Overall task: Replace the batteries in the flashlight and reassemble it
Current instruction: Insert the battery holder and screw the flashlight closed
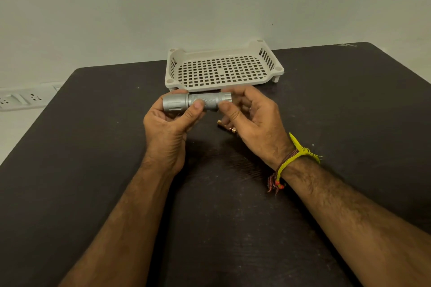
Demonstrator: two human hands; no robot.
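Note:
A silver flashlight [198,101] is held level above the dark table [93,146], its wide head to the left. My left hand [168,128] cups the head end, thumb pressed on the knurled barrel. My right hand [251,118] pinches the tail end between thumb and fingers. Under my right hand, copper-topped batteries [227,128] lie on the table, partly hidden by my fingers.
An off-white perforated plastic tray [224,69] stands at the back of the table, against the wall. A white power strip [25,97] lies beyond the table's left edge. Thread bands circle my right wrist [286,165].

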